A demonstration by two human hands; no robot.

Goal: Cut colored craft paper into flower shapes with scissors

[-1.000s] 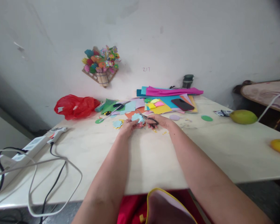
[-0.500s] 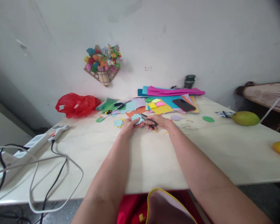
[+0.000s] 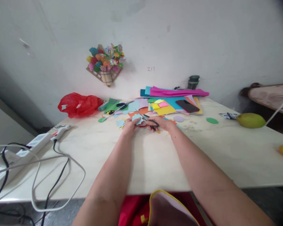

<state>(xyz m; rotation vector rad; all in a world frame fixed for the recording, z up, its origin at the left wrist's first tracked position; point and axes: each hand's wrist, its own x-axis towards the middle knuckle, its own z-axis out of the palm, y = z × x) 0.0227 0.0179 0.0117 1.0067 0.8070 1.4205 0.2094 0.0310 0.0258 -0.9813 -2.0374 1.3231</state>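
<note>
Between the fingers of my left hand (image 3: 130, 126) is a light blue paper flower (image 3: 137, 118) with a scalloped edge. My right hand (image 3: 162, 122) is closed round the dark handles of a pair of scissors (image 3: 153, 123). Their blades point up and left, close beside the paper flower; whether they touch it I cannot tell. Left of my hands lie more light blue scalloped pieces (image 3: 120, 123) with yellow ones under them. Orange paper (image 3: 145, 111) lies just behind the hands. A lilac oval (image 3: 178, 119) rests to the right.
Coloured paper sheets (image 3: 163, 110) with a dark phone (image 3: 187, 106) on top lie at the back. A second pair of scissors (image 3: 122, 105) and a red plastic bag (image 3: 79, 105) are back left. A power strip (image 3: 35, 147) with loose cables is left; a green-yellow fruit (image 3: 251, 120) is right.
The camera view has shifted slightly. My hands stay in nearly the same place, with the paper flower and the scissors still held; the flower looks slightly turned.
</note>
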